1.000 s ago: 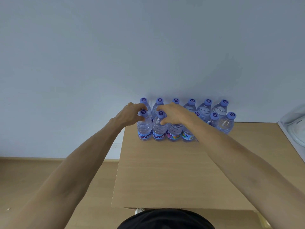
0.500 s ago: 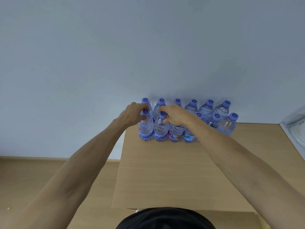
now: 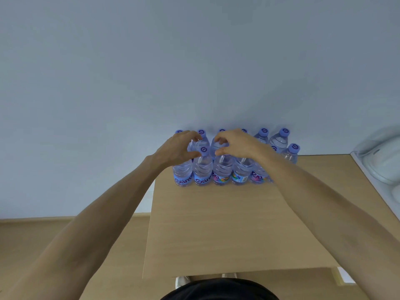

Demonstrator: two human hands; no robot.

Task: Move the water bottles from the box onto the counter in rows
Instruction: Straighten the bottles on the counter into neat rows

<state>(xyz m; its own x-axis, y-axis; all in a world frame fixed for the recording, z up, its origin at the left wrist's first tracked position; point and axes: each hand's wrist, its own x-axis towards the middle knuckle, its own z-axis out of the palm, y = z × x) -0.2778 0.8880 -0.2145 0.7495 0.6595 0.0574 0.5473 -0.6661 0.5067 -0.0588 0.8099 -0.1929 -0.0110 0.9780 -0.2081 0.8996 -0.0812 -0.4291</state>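
Along the tabletop's (image 3: pixel 227 230) far edge stand two rows of water bottles (image 3: pixel 223 169), several caps hidden behind the left hand (image 3: pixel 176 149) and right hand (image 3: pixel 234 144), whose curled fingers' grip I cannot tell.

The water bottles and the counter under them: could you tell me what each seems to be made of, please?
Water bottles: clear, glossy, probably thin plastic; ribbed see-through walls, with matte lilac caps and printed labels. Counter: light wood-look board with a matte, faint grain; laminate or real wood cannot be told.
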